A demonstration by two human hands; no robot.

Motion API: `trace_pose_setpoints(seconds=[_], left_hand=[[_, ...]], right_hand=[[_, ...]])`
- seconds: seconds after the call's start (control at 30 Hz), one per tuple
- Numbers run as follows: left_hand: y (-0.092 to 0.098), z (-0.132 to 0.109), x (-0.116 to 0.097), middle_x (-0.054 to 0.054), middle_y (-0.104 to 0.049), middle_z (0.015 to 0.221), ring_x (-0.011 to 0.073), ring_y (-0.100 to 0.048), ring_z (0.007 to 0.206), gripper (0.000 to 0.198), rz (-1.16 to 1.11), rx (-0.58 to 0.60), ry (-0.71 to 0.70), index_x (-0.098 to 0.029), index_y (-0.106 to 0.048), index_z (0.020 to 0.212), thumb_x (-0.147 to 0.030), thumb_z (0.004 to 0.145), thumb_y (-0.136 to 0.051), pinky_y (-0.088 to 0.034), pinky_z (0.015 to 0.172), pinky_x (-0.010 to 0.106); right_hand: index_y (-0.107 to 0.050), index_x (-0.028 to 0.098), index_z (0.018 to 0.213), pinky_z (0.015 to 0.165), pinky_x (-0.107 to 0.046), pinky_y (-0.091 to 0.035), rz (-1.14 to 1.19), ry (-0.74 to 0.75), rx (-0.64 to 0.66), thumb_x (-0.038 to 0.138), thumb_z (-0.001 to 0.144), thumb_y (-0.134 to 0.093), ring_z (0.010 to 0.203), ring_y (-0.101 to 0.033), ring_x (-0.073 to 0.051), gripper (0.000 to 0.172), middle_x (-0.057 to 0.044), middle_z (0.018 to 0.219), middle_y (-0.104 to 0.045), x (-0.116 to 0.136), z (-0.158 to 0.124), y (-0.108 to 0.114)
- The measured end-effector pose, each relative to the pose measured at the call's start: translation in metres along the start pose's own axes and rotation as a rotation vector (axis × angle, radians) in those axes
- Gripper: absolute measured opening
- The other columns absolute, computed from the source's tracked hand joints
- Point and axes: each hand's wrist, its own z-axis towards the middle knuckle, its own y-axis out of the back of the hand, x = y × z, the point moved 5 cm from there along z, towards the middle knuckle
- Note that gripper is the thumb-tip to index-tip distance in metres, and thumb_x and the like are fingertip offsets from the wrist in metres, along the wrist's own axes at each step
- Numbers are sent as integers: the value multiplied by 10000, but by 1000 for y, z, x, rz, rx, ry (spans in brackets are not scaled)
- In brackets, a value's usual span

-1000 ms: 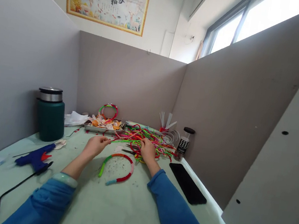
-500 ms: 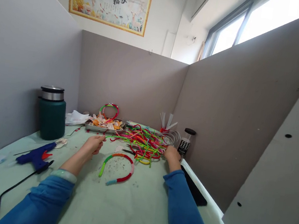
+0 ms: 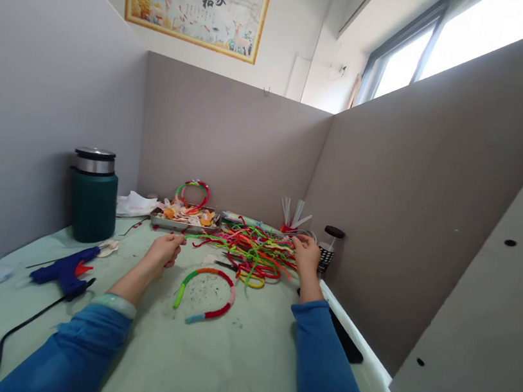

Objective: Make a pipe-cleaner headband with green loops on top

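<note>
At the left edge of a tangled pile of coloured pipe cleaners (image 3: 254, 250), my left hand (image 3: 165, 251) is closed on a bright green pipe cleaner (image 3: 202, 237). That strand runs right into the pile. Over the pile's right side, my right hand (image 3: 308, 254) has thumb and fingers pinched together; what lies between them is too small to make out. Between my forearms, a curved band (image 3: 220, 312) wrapped in green, orange, pink, red and light blue sections lies on the cloth. Dark-handled scissors (image 3: 226, 265) are partly under the strands.
A blue glue gun (image 3: 63, 272) with a black cord and a green bottle (image 3: 91, 204) stand left. Behind are a metal tray (image 3: 182, 226) of small pieces and a coloured ring (image 3: 207, 196). A black-lidded jar (image 3: 329, 248) and a dark flat object (image 3: 343, 336) are right.
My right hand has risen and turned from the pile's right edge, fingers now pinched higher up. Some strands beside it have shifted. My left hand stays in place with the green pipe cleaner.
</note>
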Motion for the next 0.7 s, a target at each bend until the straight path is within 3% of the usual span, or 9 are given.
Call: trace_pose_setpoints(seconds=[0.13,0.23,0.3,0.43,0.5,0.53,0.63,0.7], left_hand=[[2,7,6,-89,-331,425,52,-229,329,193,124,-34,-34,-173,-488,711,-361,736,-524,-166,360,190],[7,13,10,-57,-388,437,85,-321,356,161,292,-95,-68,-178,-515,668,-328,718,-542,-235,401,216],[12,14,5,-6,-483,500,128,-436,447,121,449,-172,-161,-180,-535,632,-278,673,-593,-284,454,232],[3,-4,-20,93,-615,845,213,-539,817,92,585,-292,-564,-189,-601,704,-240,641,-644,-364,605,241],[-15,-13,-22,76,-622,834,195,-540,783,111,516,-164,-573,-189,-621,735,-275,666,-635,-377,619,239],[-28,-16,-19,54,-619,758,173,-539,702,130,451,-39,-515,-186,-626,740,-302,683,-626,-379,601,236],[-66,-27,1,-5,-537,536,113,-471,453,275,251,334,-212,-158,-622,776,-426,723,-589,-359,492,233],[-78,-32,10,-20,-535,548,90,-449,400,346,115,410,-81,-151,-610,859,-447,683,-639,-358,457,232]], right_hand=[[-587,149,863,381,-192,-296,504,-165,-30,394,630,-631,415,-415,-74,341,42,547,-534,-3,1,2],[-567,162,815,352,-174,-234,642,-234,8,361,590,-658,399,-377,-53,313,53,547,-522,0,-4,-1],[-577,160,828,358,-173,-253,637,-263,158,314,573,-670,420,-417,-61,312,36,573,-557,8,-12,-12],[-603,151,867,437,-188,-369,568,-215,586,279,608,-660,505,-527,-92,294,0,635,-618,33,-46,-52],[-605,151,895,512,-214,-431,527,-217,736,288,639,-648,564,-572,-111,294,-23,697,-651,40,-68,-73],[-602,153,896,530,-223,-442,509,-218,777,290,645,-642,574,-580,-116,289,-28,716,-658,42,-78,-82],[-607,155,884,524,-213,-432,393,-125,834,260,669,-611,563,-565,-109,240,-6,680,-636,46,-102,-103],[-615,157,876,546,-211,-434,313,-20,859,224,695,-567,576,-556,-102,199,1,684,-625,48,-112,-111]])
